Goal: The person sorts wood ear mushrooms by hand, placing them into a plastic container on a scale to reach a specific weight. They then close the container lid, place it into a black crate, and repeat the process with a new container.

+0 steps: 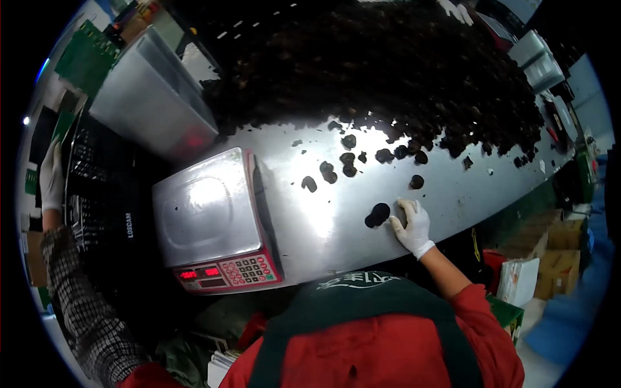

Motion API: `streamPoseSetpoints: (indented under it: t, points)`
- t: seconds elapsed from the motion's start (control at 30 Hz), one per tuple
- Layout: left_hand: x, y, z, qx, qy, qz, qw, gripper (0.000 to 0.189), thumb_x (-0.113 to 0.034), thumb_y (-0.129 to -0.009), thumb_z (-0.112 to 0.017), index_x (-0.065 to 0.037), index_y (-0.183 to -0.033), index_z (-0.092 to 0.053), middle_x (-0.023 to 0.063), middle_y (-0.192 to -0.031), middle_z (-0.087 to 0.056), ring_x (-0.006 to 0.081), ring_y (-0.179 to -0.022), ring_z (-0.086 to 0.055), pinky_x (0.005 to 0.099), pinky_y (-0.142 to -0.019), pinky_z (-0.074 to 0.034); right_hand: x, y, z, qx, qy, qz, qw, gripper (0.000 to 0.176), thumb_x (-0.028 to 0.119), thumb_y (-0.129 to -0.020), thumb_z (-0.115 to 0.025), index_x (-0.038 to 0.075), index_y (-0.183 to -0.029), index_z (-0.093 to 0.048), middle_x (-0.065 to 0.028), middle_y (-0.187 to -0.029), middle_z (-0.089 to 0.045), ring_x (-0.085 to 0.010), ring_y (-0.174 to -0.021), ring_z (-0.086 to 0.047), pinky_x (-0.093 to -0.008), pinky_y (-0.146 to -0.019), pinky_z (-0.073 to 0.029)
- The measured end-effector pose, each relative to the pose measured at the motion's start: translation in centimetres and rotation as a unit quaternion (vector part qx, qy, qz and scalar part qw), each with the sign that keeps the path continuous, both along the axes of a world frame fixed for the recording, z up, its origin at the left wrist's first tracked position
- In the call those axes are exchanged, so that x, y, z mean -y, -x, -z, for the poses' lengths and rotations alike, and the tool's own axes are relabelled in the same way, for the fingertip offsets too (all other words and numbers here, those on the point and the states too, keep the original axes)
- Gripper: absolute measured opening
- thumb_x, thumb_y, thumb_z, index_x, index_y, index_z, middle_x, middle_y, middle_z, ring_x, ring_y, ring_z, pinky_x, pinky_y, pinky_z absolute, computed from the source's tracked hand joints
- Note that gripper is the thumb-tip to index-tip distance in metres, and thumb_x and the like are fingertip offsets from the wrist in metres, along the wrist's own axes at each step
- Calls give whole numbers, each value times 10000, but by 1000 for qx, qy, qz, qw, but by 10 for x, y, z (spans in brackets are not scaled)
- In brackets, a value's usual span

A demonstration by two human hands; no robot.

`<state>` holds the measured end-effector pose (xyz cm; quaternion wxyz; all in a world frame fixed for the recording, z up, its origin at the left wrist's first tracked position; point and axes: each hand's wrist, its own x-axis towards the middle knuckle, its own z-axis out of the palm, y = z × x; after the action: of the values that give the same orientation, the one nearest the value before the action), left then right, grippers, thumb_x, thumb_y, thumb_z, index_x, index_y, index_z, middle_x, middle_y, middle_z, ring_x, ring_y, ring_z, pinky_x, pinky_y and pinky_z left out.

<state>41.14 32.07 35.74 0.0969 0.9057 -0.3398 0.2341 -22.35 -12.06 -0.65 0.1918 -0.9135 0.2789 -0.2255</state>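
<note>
My right hand [413, 228], in a white glove, rests on the metal table with thumb and index finger apart and nothing between them. Just left of its fingertips lie dark rounded pieces [378, 215], which look like dried mushrooms. Another dark piece [416, 182] sits a little beyond the hand. Far to the left, my left hand [52, 176] is also gloved and reaches past the black crate [129, 194]. Its fingers are together at the lower end of a flat green piece [63, 125], pinching it.
A scale [207, 213] with a lit red display stands on the metal table [310, 239]. Behind it is a grey bin [149, 94]. A large heap of dark pieces [388, 71] covers the far side. Another person's gloved hands [456, 11] show beyond it. Cardboard boxes [559, 258] stand at right.
</note>
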Motion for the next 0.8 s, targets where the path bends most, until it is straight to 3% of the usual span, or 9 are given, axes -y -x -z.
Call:
streamPoseSetpoints:
  t: [0.07,0.13,0.2,0.27,0.33,0.43,0.53,0.67,0.8]
  points:
    - [70,3,29,38,-49,-21,998,522,-391,-1007,-407,-66,-1416,-412,150,-1419,-463,273,-1321,-425,332,-1098,-309,2,4,7,-6,-39,16,999,414,255,-779,-690,51,-1120,-574,-154,-1022,-585,-356,-891,-569,-438,-767,-460]
    - [107,-10,57,-71,-41,-48,995,530,-383,-996,-435,-72,-1424,-402,145,-1449,-424,283,-1353,-375,351,-1102,-302,2,2,3,-6,-34,12,999,412,257,-789,-678,51,-1129,-570,-156,-1028,-584,-354,-889,-572,-433,-762,-462]
    - [104,-68,70,69,-128,-105,984,510,-366,-989,-449,-74,-1406,-424,153,-1419,-451,298,-1346,-377,361,-1099,-311,2,2,4,-7,-19,14,1000,408,272,-794,-671,58,-1127,-571,-138,-1038,-587,-343,-889,-574,-431,-757,-465]
    - [116,-55,49,79,-164,-139,973,430,-331,-984,-453,-63,-1312,-526,159,-1301,-548,307,-1174,-534,387,-993,-414,3,1,5,-1,-1,0,1000,406,273,-793,-672,62,-1126,-573,-128,-1034,-587,-336,-888,-576,-427,-752,-467]
    - [121,-63,39,135,-197,-54,970,367,-298,-977,-475,-50,-1225,-585,131,-1185,-616,264,-1041,-600,364,-907,-451,3,0,2,-13,-5,1,1000,389,270,-793,-673,72,-1114,-582,-118,-1009,-584,-326,-885,-578,-423,-747,-468]
    - [139,-73,37,-141,-126,-22,982,290,-246,-943,-539,-34,-1124,-619,104,-1034,-656,226,-952,-613,335,-859,-455,1,0,1,-23,-8,8,1000,367,256,-793,-667,70,-1101,-596,-125,-991,-585,-332,-895,-576,-425,-757,-470]
    - [156,-65,24,-126,-140,-55,981,245,-220,-883,-624,-17,-1020,-623,90,-910,-664,199,-890,-614,306,-846,-445,1,0,-1,-27,-24,11,999,342,227,-795,-652,58,-1089,-612,-145,-977,-590,-353,-916,-572,-431,-774,-474]
    - [172,-23,5,182,-286,-193,921,339,-393,-831,-665,-63,-832,-586,79,-754,-599,263,-767,-603,353,-689,-438,2,0,-1,-11,-15,9,1000,314,240,-800,-661,70,-1060,-617,-125,-974,-586,-328,-884,-579,-422,-750,-472]
    - [117,13,2,118,-29,-86,989,251,-322,-865,-626,-95,-970,-603,73,-817,-593,220,-785,-608,317,-695,-459,5,0,1,8,-25,6,1000,281,213,-797,-674,70,-1033,-623,-121,-997,-591,-325,-891,-587,-418,-755,-479]
